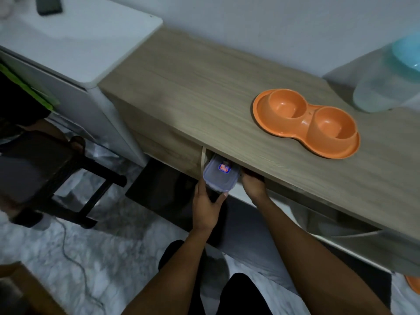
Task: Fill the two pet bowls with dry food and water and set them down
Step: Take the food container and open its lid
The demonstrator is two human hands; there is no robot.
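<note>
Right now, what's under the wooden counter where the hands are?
A lidded plastic container pokes out from under the wooden counter, gripped by the left hand. The right hand reaches beneath the edge, fingers hidden. Deeper inside is covered.

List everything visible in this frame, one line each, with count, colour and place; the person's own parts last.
Double bowl: one, orange, both wells empty, on the wooden counter.
Counter: one, light wood, along the wall.
Jug: one, clear with a blue lid, far right of the counter.
Food box: one, clear with a lid and red-blue label, at the counter's front edge, partly under it.
Fridge: one, white, left of the counter.
Phone: one, dark, on the fridge.
Stool: one, dark, on the floor at left.
Cable: one, pale, on the marbled floor.
Left hand: grip on the food box.
Right hand: beside the box, fingers hidden under the counter.
</note>
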